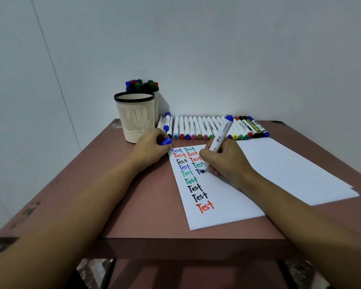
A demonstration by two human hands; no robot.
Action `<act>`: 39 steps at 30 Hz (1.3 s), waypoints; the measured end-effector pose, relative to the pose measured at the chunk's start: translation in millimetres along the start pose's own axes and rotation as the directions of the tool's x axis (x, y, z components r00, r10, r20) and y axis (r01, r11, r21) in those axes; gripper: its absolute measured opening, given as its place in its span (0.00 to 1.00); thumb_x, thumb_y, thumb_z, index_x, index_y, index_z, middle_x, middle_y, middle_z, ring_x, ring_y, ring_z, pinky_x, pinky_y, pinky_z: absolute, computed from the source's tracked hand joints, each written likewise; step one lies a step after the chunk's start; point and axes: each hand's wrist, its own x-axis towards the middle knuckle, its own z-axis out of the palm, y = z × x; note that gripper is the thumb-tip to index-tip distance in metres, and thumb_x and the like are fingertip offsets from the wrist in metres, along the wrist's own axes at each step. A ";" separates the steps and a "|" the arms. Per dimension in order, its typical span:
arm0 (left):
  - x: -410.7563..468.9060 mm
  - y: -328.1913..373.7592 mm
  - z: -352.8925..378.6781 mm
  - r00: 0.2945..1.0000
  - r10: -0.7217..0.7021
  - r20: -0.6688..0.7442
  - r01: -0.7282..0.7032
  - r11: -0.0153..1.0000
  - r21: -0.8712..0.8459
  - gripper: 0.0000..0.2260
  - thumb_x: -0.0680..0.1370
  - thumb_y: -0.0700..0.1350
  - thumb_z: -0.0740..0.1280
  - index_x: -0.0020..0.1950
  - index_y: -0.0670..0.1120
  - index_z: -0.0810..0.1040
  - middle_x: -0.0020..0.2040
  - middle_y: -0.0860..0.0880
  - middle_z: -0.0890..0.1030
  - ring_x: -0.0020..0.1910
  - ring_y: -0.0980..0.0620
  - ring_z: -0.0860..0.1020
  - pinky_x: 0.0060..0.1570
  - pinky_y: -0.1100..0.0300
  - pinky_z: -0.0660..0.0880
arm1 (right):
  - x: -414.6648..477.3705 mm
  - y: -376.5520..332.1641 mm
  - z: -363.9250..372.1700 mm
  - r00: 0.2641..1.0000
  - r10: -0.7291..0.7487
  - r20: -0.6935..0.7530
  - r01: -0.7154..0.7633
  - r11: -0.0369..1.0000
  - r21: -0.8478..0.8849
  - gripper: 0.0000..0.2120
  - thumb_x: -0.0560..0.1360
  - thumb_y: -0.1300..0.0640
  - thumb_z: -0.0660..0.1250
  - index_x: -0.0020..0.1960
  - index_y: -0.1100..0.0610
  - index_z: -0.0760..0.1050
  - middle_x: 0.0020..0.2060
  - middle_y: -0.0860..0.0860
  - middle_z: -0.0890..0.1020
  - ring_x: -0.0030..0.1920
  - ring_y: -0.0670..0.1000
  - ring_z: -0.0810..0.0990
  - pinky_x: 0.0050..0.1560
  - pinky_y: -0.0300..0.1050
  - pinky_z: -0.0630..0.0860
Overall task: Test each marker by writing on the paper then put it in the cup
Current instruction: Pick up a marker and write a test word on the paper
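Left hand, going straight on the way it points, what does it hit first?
Probably the markers lying just right of the front cup; the left hand seems to miss that cup, but depth is unclear.

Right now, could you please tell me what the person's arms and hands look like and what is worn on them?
Nothing worn is visible. The left forearm and right forearm are bare to the frame's edge, with no sleeves in view. The left hand and right hand have no gloves, and no watch, bracelet or ring shows; some fingers are hidden.
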 end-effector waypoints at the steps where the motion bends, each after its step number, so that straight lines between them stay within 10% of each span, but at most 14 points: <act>1: 0.1 -0.1 0.1 1.000 0.000 0.002 0.000 1.000 -0.003 0.11 0.75 0.43 0.69 0.56 0.44 0.75 0.56 0.46 0.76 0.50 0.53 0.72 0.47 0.63 0.66 | 0.3 0.9 -0.1 1.000 -0.005 -0.015 0.005 1.000 -0.009 0.09 0.71 0.63 0.67 0.35 0.61 0.70 0.28 0.56 0.72 0.26 0.47 0.70 0.28 0.41 0.70; 39: 0.4 -1.4 -1.0 0.999 0.010 0.036 -0.010 1.000 -0.003 0.11 0.75 0.43 0.69 0.56 0.44 0.75 0.54 0.48 0.75 0.50 0.53 0.73 0.48 0.63 0.67 | 4.1 3.0 -2.3 0.991 0.066 -0.116 -0.058 0.996 0.071 0.12 0.71 0.62 0.66 0.31 0.57 0.68 0.25 0.51 0.71 0.26 0.48 0.70 0.33 0.44 0.68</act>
